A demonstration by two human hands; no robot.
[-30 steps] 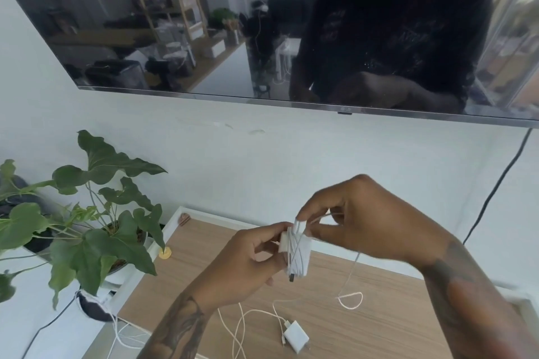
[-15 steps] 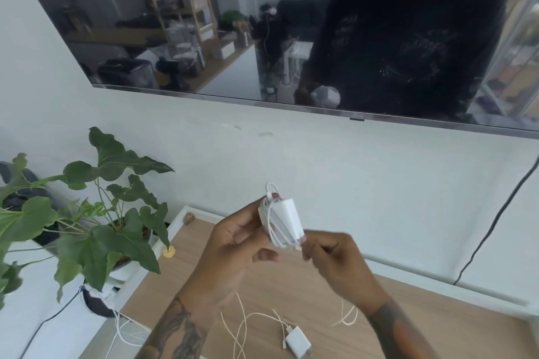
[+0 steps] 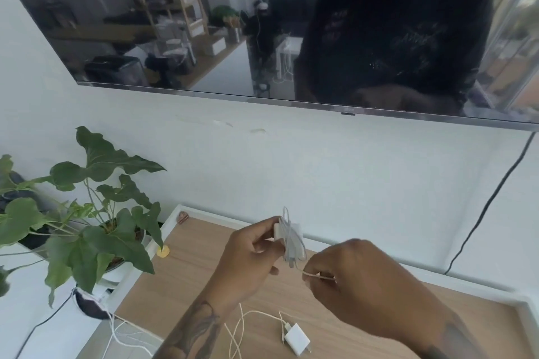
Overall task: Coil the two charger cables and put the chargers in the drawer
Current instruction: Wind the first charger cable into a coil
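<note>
My right hand (image 3: 358,280) has dropped below and to the right of the charger since half a second ago, drawing the free cable end (image 3: 313,274) out from the wrap; before it sat directly under the block. My left hand (image 3: 248,259) has stayed put, fingers curled around the white charger (image 3: 287,232), held up over the wooden tabletop (image 3: 186,280) with its cable wound in several loops around the body. My right thumb and forefinger pinch the cable end just below the coil. The loose loop that lay on the tabletop near my right wrist earlier is now hidden or taken up. The second charger (image 3: 297,339) lies on the tabletop below my hands, its cable (image 3: 239,326) sprawled uncoiled to its left. The potted plant (image 3: 87,213) stands at the left.
</note>
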